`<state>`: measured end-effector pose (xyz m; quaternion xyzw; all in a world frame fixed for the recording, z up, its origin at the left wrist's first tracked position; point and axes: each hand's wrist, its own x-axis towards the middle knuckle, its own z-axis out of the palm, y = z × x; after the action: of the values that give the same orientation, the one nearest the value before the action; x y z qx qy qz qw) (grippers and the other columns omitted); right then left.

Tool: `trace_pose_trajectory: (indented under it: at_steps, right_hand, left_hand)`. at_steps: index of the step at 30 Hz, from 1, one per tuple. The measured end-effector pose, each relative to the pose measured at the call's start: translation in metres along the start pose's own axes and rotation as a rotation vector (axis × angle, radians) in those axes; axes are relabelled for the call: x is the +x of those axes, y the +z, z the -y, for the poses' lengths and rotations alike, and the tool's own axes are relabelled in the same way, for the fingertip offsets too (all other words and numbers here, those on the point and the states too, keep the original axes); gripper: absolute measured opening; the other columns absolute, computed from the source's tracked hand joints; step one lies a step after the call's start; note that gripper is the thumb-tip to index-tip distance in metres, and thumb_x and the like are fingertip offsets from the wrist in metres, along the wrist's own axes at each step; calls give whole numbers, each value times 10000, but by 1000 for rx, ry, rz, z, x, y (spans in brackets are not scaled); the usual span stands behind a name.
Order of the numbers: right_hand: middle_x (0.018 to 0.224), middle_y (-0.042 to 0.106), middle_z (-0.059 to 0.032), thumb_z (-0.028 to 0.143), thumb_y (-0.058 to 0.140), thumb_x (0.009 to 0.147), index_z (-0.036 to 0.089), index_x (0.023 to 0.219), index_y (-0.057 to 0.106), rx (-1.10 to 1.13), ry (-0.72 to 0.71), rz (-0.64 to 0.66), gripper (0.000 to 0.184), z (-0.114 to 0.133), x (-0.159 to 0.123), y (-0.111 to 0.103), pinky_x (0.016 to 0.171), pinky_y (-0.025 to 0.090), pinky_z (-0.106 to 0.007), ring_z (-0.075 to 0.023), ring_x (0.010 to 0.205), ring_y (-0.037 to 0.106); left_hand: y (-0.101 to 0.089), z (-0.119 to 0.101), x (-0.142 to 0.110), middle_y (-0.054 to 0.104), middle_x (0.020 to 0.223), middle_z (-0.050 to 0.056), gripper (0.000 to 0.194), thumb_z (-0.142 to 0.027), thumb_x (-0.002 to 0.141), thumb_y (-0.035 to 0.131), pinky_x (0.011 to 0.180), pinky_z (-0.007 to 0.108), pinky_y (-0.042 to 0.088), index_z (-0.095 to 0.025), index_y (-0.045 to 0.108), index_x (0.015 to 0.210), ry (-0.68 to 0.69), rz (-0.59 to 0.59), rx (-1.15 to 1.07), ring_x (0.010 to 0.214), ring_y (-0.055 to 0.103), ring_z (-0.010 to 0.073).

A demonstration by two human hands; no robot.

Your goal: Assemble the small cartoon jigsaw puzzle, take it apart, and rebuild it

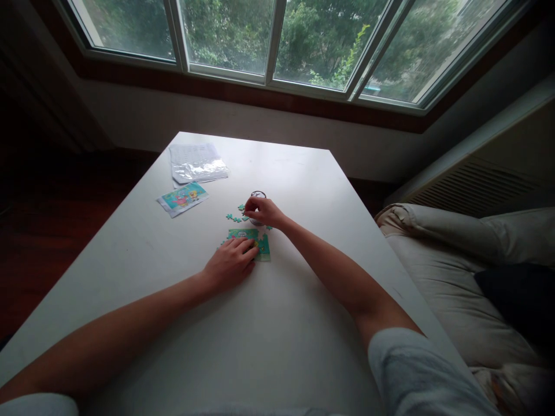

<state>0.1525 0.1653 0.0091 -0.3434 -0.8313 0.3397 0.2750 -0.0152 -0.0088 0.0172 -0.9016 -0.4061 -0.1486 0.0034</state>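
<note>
While my left hand [232, 257] lies loosely spread on the green puzzle [263, 249] between the table's [299, 173] side edges, my right hand [263, 211] curls beside loose pieces [236, 219], and I can't tell if it grips one.

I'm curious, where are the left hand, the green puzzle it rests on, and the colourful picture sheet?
Left hand [229, 259]: head view, on the back of the hand.
Green puzzle [264, 249]: head view, on the uncovered part right of the fingers.
Picture sheet [184, 198]: head view, mid-print.
</note>
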Motion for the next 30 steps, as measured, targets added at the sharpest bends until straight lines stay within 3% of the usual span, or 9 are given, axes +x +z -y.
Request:
trace_pose_trajectory:
  at_steps: [6,11,23,30]
  right_hand:
    - [751,659,15,301,674,802,187,843,680,33,76,-20,122,-4,-53,-21,668,412,-245,-118,687,547]
    - [763,669,20,289,663,799,198,846,688,2,133,-63,106,-8,-81,-21,702,433,-254,-122,701,559]
    - [753,626,20,249,698,799,197,833,695,-107,147,-41,62,-7,-86,-18,691,404,-253,-125,703,531]
    - [794,630,-6,210,710,823,195,824,693,-214,56,-38,22,-12,-86,-17,764,391,-276,-156,792,523]
  left_hand:
    - [2,-2,2,626,1253,118,333,-288,975,532,1012,470,472,-226,611,1293,-17,17,44,1183,559,288]
    - [5,-4,6,613,1248,123,356,-349,992,518,1010,481,465,-223,602,1314,-30,40,67,1182,542,298]
    - [7,-7,6,588,1286,140,398,-393,970,557,1034,510,453,-250,592,1340,-30,39,24,1208,518,311]
    - [7,-9,7,582,1294,128,395,-396,976,544,1049,492,437,-255,585,1343,-32,46,39,1212,518,305]
